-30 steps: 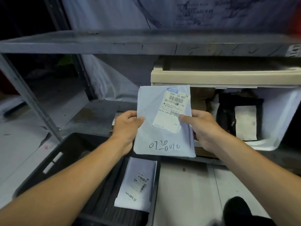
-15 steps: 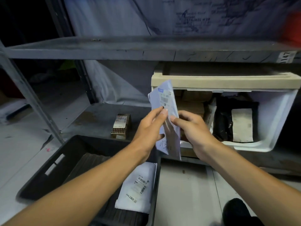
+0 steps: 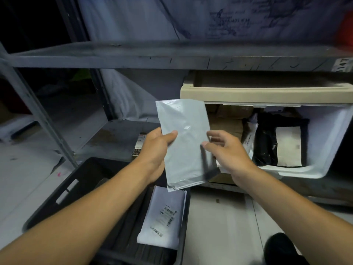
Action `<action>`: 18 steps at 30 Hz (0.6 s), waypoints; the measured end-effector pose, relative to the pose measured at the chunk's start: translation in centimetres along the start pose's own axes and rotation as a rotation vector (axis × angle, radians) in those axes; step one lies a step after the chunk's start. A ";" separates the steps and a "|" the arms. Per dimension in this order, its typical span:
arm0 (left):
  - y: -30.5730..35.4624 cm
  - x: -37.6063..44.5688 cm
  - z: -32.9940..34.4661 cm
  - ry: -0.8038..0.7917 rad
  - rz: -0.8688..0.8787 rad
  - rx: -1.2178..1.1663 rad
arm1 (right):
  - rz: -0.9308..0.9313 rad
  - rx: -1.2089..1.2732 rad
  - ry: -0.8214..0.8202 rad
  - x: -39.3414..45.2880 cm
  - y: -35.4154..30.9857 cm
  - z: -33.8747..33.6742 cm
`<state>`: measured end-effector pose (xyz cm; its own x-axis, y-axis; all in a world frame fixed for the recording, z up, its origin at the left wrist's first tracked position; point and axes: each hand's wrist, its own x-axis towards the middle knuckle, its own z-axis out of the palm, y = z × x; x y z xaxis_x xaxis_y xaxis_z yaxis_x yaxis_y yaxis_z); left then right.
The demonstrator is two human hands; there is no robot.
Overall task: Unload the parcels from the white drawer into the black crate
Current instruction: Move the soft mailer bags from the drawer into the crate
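At your far left the black crate (image 3: 63,190) sits on the floor in front of the metal shelf (image 3: 118,131), with one white parcel (image 3: 164,217) lying label-up along its right side. Your left hand (image 3: 154,150) grips the left edge of a grey mailer (image 3: 185,142), thumb across its plain face and fingers behind, so the mailer stands nearly upright above the crate's far right corner. A small brown box (image 3: 139,146) rests on the shelf just behind that hand. Your right hand (image 3: 227,152) is at the mailer's right edge, thumb on the front and fingers loosely curled beside it; you cannot tell from here whether it really pinches the plastic. Further right, the white drawer (image 3: 324,134) stands pulled out under its cream frame (image 3: 267,94), holding brown parcels (image 3: 227,123) at the back and a black parcel (image 3: 267,142) with a pale label.
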<state>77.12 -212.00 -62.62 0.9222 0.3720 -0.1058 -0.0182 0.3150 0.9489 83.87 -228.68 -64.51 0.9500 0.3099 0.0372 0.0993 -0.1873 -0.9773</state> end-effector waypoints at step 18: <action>-0.8 0.3 -0.5 0.406 0.197 0.555 | -0.061 0.143 0.166 -0.1 -0.5 -0.6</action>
<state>77.17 -211.69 -63.54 0.7032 0.7061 0.0832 0.1292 -0.2419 0.9617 83.88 -229.14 -63.88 0.9804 0.1570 0.1192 0.1261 -0.0349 -0.9914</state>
